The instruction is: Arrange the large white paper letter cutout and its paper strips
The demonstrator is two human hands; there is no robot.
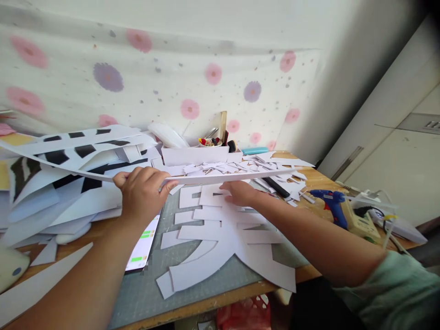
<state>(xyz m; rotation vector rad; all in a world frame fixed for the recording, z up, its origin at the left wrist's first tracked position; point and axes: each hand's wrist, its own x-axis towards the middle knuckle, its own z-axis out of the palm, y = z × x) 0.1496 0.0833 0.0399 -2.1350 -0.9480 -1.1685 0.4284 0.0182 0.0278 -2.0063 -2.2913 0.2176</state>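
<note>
Counted: 1 strip, 1 phone, 1 glue gun, 2+ cutouts | strip clamped by left hand, fingers curled | right hand placed over cutouts, opening/contact can't be told

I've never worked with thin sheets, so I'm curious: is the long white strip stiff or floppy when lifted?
The long white strip would probably bend, being narrow for its length. It likely has some stiffness, reaching well past the left hand without folding. It is probably light too, since it looks thin.
</note>
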